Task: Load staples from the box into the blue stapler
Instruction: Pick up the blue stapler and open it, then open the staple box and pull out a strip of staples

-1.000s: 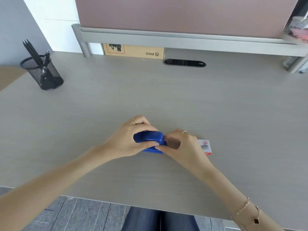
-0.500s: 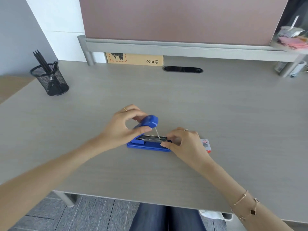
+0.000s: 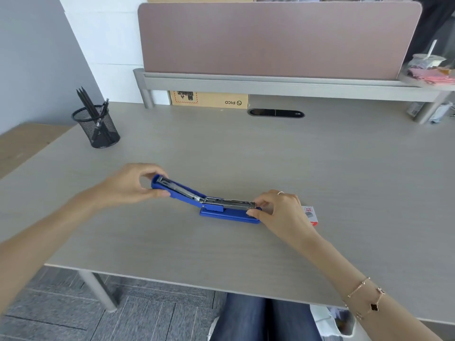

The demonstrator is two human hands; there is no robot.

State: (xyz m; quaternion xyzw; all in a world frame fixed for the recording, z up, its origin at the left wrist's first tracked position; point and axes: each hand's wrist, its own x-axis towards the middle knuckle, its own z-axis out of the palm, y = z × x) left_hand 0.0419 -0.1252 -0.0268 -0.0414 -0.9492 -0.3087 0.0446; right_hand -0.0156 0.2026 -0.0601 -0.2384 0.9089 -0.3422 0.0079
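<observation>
At table centre, my left hand (image 3: 130,185) pinches the blue stapler (image 3: 209,204) lid back toward nine o'clock, right hand (image 3: 275,210) clamping its stiff, springy front at three, staple box (image 3: 310,215) beside.

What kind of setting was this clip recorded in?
Most likely an office workstation: a pale desk backed by a mauve divider screen, a mesh pen holder, and a cable grommet in the desktop.

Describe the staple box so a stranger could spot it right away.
On the grey desk, look just past the right hand holding the open blue stapler. The staple box is the small white carton with red print, half hidden behind that hand.
</observation>
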